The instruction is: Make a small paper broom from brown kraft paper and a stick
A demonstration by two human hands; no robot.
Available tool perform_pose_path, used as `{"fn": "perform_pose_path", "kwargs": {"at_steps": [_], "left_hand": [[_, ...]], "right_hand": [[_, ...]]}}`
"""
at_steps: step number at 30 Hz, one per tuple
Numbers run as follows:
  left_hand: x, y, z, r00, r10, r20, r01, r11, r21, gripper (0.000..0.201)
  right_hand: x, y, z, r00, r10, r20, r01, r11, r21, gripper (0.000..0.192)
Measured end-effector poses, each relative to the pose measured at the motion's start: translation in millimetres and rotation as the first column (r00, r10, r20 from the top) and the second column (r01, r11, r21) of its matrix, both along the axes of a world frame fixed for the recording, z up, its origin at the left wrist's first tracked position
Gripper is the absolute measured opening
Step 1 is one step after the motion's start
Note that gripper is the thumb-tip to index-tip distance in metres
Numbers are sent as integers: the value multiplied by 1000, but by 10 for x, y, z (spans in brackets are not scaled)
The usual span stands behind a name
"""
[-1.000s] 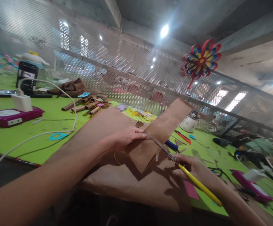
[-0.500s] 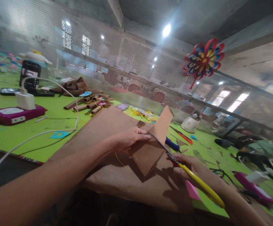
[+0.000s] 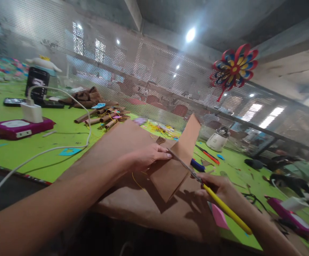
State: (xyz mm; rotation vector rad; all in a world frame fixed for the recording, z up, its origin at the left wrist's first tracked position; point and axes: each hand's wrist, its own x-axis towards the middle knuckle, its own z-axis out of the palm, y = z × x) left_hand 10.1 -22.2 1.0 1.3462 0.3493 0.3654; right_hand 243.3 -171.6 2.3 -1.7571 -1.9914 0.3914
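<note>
My left hand [image 3: 153,155] pinches a folded piece of brown paper [image 3: 167,177] between thumb and fingers. In my right hand [image 3: 214,186] are scissors with yellow handles [image 3: 227,209], their blades lying along the paper up to my left thumb. Above the blades a strip of the paper [image 3: 188,138] stands up at an angle. Beneath both hands a large brown paper sheet [image 3: 125,138] covers the front of the table and hangs over its edge. A thin yellow string [image 3: 137,182] lies on the sheet.
Rolled brown paper tubes [image 3: 108,117] with yellow strings lie at the back. A purple power strip [image 3: 21,128] with a white cable stands left. A red cutter [image 3: 210,156], a white container [image 3: 218,139] and pink paper [image 3: 218,216] are on the right. A paper flower [image 3: 234,68] hangs above.
The scissors' handles have come closer together, and the paper strip above the blades stands a little higher. My left hand keeps its hold; the whole view has shifted slightly.
</note>
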Motion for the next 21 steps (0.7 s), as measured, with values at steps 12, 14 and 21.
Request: {"fn": "perform_pose_path", "kwargs": {"at_steps": [12, 14, 21], "left_hand": [[46, 41, -37, 999, 43, 7, -42, 989, -142, 27], [64, 83, -58, 989, 137, 58, -125, 977, -170, 28], [65, 190, -67, 889, 395, 230, -337, 907, -254, 21]], "right_hand": [[-15, 120, 19, 994, -109, 34, 108, 994, 18, 39], [-29, 151, 47, 988, -156, 15, 156, 988, -6, 36], [-166, 299, 137, 904, -202, -377, 215, 976, -8, 41]]}}
